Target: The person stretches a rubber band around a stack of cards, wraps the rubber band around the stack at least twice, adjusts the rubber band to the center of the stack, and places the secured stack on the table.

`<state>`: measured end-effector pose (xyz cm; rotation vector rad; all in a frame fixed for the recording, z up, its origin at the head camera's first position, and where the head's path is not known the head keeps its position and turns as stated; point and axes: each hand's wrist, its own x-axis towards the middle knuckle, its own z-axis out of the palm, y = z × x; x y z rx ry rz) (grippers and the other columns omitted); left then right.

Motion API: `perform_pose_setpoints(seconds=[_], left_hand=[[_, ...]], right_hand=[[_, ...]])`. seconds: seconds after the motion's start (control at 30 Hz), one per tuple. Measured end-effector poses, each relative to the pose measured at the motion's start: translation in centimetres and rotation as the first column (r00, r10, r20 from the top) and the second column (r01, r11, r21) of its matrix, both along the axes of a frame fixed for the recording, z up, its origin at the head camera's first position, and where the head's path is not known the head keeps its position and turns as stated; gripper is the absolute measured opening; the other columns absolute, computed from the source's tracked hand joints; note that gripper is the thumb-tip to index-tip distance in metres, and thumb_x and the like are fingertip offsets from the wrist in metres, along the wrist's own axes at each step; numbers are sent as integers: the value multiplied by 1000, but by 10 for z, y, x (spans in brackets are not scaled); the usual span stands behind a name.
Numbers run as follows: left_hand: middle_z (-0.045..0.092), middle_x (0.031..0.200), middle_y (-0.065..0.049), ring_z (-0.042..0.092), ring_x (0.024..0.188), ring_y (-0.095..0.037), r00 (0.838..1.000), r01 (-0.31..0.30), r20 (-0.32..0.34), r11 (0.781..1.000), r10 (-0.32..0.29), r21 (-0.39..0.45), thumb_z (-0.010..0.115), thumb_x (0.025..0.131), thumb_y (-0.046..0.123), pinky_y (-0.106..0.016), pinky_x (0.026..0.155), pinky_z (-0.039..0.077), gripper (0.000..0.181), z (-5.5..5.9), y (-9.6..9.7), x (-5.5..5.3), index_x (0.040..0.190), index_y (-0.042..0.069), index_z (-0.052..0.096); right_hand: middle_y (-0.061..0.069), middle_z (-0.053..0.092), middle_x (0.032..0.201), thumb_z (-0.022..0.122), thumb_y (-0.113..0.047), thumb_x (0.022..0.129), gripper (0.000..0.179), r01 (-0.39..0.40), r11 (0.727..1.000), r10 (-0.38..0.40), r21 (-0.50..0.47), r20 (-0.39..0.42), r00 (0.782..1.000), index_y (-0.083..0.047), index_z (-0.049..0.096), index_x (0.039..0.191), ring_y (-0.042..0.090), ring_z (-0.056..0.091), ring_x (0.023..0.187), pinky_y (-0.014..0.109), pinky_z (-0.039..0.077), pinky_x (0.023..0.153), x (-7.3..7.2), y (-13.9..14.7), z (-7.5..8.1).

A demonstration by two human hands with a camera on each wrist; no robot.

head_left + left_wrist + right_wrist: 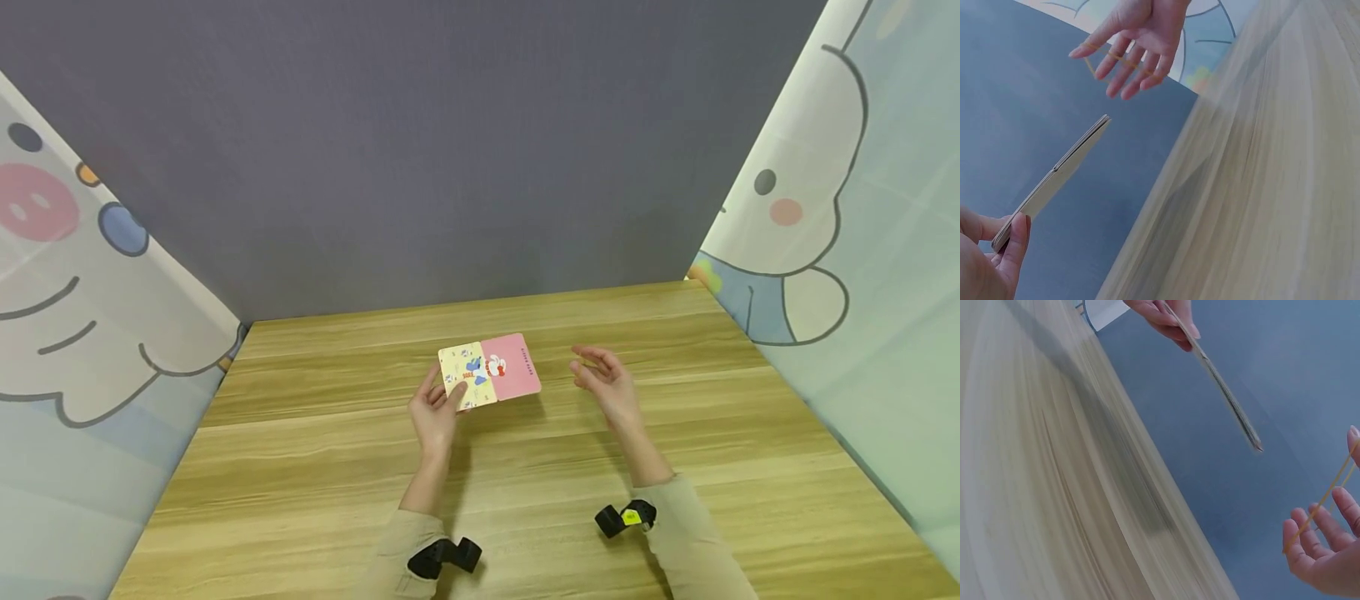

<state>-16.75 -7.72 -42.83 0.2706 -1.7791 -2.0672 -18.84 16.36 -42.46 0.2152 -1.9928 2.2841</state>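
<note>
A stretched rubber band (1324, 498) is the likeliest source of trouble here. It loops round the thumb and fingers of the right hand (611, 387), so if those fingers drew together or the loop rode up to a fingertip, it could snap off. If it were brought over the booklet (490, 372) at a slant, it might catch a corner or bend the cover. The booklet, a yellow part and a pink part, is gripped at one end only, by the left hand (435, 417). A sideways tug on the free pink end would probably make it swing or slip, and the layers seen along its edge might slide out of line if the pinch loosened.

The left hand pinches the yellow end, thumb on the printed face and fingers behind, and carries the booklet above the tabletop (315, 467), its pink end pointing toward the right hand. The right hand stands to the right of it, well apart, also raised, thumb and fingers spread and gently bent, holding the band taut. Both forearms reach forward from the near side, each sleeve carrying a black wrist camera, left (446, 557) and right (625, 517).
</note>
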Motion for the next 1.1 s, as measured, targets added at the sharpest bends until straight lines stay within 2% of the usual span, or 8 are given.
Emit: perform_pose_setpoints(seconds=[0.23, 0.37, 0.5, 0.67, 0.77, 0.83, 1.0, 1.1], left_hand=[[61, 88, -27, 63, 61, -16, 1000, -3, -23, 998, 5, 60, 66, 74, -7, -39, 49, 56, 52, 4, 10, -4, 123, -4, 48], [61, 87, -28, 62, 59, -14, 999, -10, -47, 997, 13, 76, 65, 75, -8, -40, 49, 56, 51, 5, 16, -4, 122, -5, 48], [61, 87, -29, 63, 62, -18, 997, 1, -82, 997, 5, 75, 65, 75, -7, -35, 48, 56, 51, 4, 19, -2, 123, -7, 46], [60, 88, -28, 64, 66, -22, 992, 44, -121, 997, -37, 57, 65, 76, -5, -32, 49, 57, 52, 0, 20, -1, 124, -8, 44], [61, 88, -28, 64, 63, -19, 988, 74, -141, 996, -68, 43, 65, 76, -5, -30, 48, 56, 52, -3, 20, -1, 124, -7, 44], [60, 87, -29, 64, 60, -21, 987, 97, -136, 995, -90, 39, 65, 76, -7, -36, 49, 56, 52, 0, 20, 2, 124, -7, 44], [60, 86, -29, 63, 62, -31, 988, 117, -106, 993, -116, 7, 65, 75, -8, -42, 50, 55, 52, -1, 19, 4, 123, -8, 46], [61, 85, -28, 63, 63, -35, 987, 123, -102, 992, -123, -11, 66, 74, -8, -35, 47, 56, 51, -8, 16, 2, 122, -8, 47]], right_hand=[[21, 37, 128, 57, -2, 85, 45, -30, 987, 41, -160, 70, 997, 12, 34, 121, 15, 53, 100, 37, 51, 83, 0, -16, 2], [23, 33, 129, 55, 0, 85, 46, -40, 969, 59, -244, 74, 995, 12, 31, 123, 18, 53, 100, 48, 46, 86, 1, -25, 1], [16, 41, 123, 53, 1, 86, 46, -32, 943, 64, -331, 87, 994, 12, 29, 124, 19, 55, 97, 52, 44, 86, 1, -34, 1], [8, 49, 114, 51, -1, 88, 42, -11, 920, 61, -393, 115, 992, 9, 31, 123, 18, 55, 93, 39, 53, 78, 1, -41, 1], [8, 48, 116, 52, -5, 88, 41, 8, 929, 49, -370, 143, 988, 6, 33, 123, 15, 56, 86, 27, 56, 70, 0, -43, 2], [7, 49, 115, 53, -6, 88, 38, 35, 931, 30, -363, 173, 984, 4, 36, 121, 12, 57, 81, 20, 55, 63, -1, -45, 3], [3, 52, 112, 54, -7, 88, 27, 63, 930, 14, -363, 206, 979, -3, 44, 113, 10, 56, 78, 18, 55, 58, -6, -44, 7], [4, 51, 117, 58, -13, 86, 36, 21, 956, 35, -294, 185, 982, -3, 43, 117, 11, 55, 82, 22, 56, 63, -12, -38, 8]])
